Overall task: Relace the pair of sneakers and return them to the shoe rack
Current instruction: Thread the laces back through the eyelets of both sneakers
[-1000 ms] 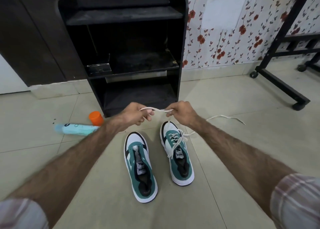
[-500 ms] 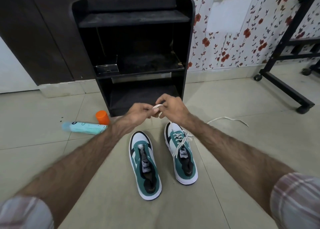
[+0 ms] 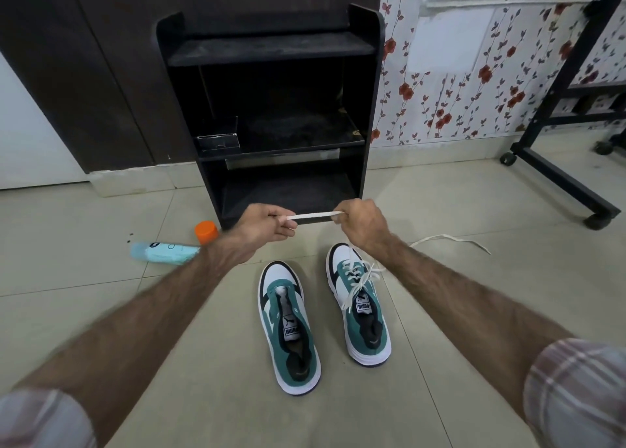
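Note:
Two green-and-white sneakers stand side by side on the tiled floor. The left sneaker (image 3: 289,332) has no lace in it. The right sneaker (image 3: 359,307) is laced, with loose lace ends lying over its tongue. A white lace (image 3: 313,215) is stretched flat between my hands above the shoes. My left hand (image 3: 264,227) pinches one part of it and my right hand (image 3: 362,225) grips the other. The rest of this lace (image 3: 450,239) trails on the floor to the right. The black shoe rack (image 3: 371,108) stands just behind my hands.
A light blue bottle (image 3: 166,252) lies on the floor at the left, with an orange cap (image 3: 206,232) beside it. A small clear box (image 3: 218,139) sits on the rack's middle shelf. A black wheeled frame (image 3: 559,179) stands at the right by the floral wall.
My hands met half a second ago and have now drawn apart, pulling a short length of the lace taut between them. The view shifted slightly.

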